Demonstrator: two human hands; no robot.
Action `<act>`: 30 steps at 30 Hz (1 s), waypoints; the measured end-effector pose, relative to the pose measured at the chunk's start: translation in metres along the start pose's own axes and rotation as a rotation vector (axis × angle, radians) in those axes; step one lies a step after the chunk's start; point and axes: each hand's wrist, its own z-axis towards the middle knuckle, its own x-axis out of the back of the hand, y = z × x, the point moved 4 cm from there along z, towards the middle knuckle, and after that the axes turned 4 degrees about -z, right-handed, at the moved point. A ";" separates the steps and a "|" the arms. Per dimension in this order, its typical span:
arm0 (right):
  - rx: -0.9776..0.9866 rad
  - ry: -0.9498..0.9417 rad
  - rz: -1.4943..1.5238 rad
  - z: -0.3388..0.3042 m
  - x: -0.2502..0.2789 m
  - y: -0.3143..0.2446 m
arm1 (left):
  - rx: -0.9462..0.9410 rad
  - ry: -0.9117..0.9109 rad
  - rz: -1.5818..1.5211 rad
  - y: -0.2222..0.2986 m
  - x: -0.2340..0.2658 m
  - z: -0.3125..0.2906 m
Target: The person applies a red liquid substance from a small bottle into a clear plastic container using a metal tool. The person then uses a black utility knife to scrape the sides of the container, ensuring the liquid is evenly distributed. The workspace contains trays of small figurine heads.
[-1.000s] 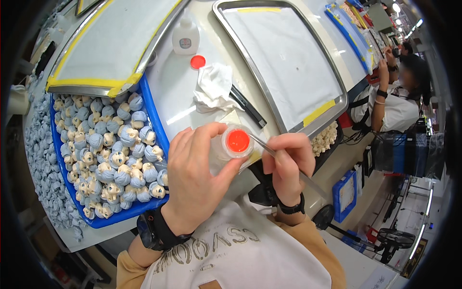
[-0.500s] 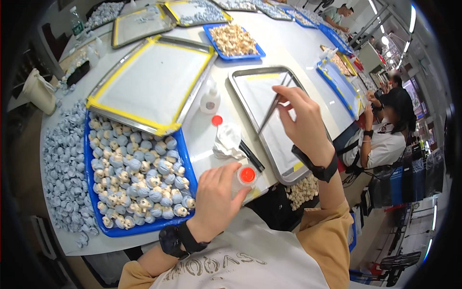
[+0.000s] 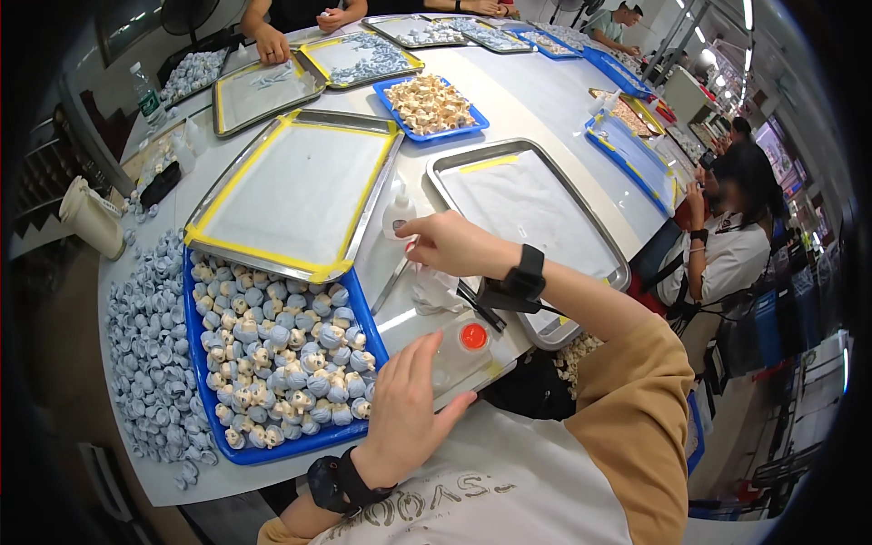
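Observation:
My left hand [image 3: 406, 409] is open, thumb and fingers apart, just left of a small clear jar [image 3: 473, 337] that shows a red round at its top. My right hand [image 3: 459, 245] reaches across, its thumb and forefinger closed on a small red cap [image 3: 411, 246] that is partly hidden by them. Slim grey tweezers [image 3: 389, 289] slant down and left from beneath that hand, apparently lying on the table. Close by are a white squeeze bottle [image 3: 398, 215], a crumpled white tissue [image 3: 438, 294] and a black pen-like tool [image 3: 484, 310].
A blue tray [image 3: 368, 322] of blue-and-cream pieces stands left, a paper-lined tray [image 3: 282, 195] overlapping its far edge. Loose blue pieces [image 3: 154, 354] lie farther left. A metal tray [image 3: 581, 245] sits right; a blue tray [image 3: 436, 134] holds cream pieces. Another person's hands [image 3: 271, 44] work at the far side.
My right hand has moved left from above the metal tray to the red cap, and the tweezers have left its fingertips. My left hand has let go of the jar. The view has shifted slightly.

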 end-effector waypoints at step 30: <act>-0.450 0.140 0.657 -0.117 0.055 0.005 | 0.025 0.053 0.034 -0.004 -0.020 0.026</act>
